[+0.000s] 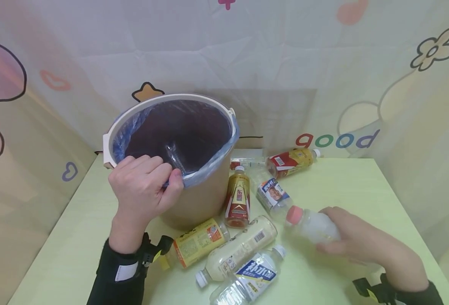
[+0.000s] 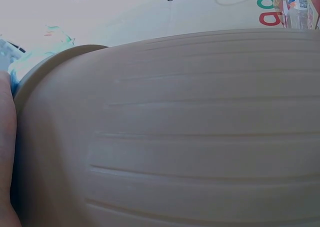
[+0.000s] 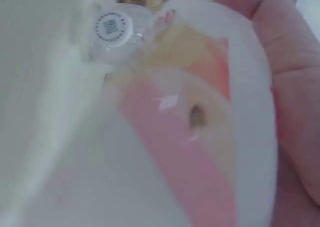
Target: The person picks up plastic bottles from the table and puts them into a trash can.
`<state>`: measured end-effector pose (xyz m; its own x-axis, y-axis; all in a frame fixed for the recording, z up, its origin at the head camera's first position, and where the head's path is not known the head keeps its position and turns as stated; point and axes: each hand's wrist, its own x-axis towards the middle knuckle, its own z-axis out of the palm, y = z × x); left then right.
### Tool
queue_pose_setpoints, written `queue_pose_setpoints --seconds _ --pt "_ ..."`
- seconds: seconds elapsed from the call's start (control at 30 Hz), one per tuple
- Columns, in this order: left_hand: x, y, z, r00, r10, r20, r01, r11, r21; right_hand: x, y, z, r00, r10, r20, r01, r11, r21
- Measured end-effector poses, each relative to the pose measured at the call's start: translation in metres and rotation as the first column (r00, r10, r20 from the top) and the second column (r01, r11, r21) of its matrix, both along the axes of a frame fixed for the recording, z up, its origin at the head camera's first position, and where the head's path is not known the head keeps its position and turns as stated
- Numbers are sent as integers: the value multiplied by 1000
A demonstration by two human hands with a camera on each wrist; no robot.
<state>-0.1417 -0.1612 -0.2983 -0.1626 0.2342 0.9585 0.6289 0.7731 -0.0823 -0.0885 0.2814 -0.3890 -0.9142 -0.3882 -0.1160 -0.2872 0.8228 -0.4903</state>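
On the left, a tan trash bin (image 1: 199, 207) lined with a blue plastic bag (image 1: 213, 169) leans toward me, and a clear plastic piece (image 1: 175, 156) shows inside. My left hand (image 1: 142, 186) grips its near rim, fingers curled over the edge. The ribbed bin wall (image 2: 210, 127) fills most of the left wrist view. My right hand (image 1: 356, 237) holds a whitish plastic bottle (image 1: 320, 226) with a pink cap, tilted above the table and pointing left. In the right wrist view, the bottle (image 3: 175, 152) shows pink and orange print close up, with my fingers along its right side.
Between the hands lie a yellow-label bottle (image 1: 201, 241), a cream bottle (image 1: 243, 248) and a clear blue-label bottle (image 1: 253, 275). A red-and-gold bottle (image 1: 238, 201), a clear bottle (image 1: 274, 195) and another red-and-gold bottle (image 1: 291, 162) lie farther back. A printed curtain (image 1: 270, 63) hangs behind the table (image 1: 346, 182).
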Motion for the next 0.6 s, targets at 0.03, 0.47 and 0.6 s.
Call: queue_pose_setpoints --seconds 0.03,0.47,0.6 --pt "0 0 0 1000 1 2 -1 1000 -2 0 0 2 1000 -1 -24 1 1000 -14" --pt "-1 3 0 1000 -11 -22 11 1000 3 -2 -19 19 976 -99 -195 64 982 -175" --pt "1 5 3 999 -5 -41 5 1000 11 -11 -35 21 954 -136 -267 78 973 -216"
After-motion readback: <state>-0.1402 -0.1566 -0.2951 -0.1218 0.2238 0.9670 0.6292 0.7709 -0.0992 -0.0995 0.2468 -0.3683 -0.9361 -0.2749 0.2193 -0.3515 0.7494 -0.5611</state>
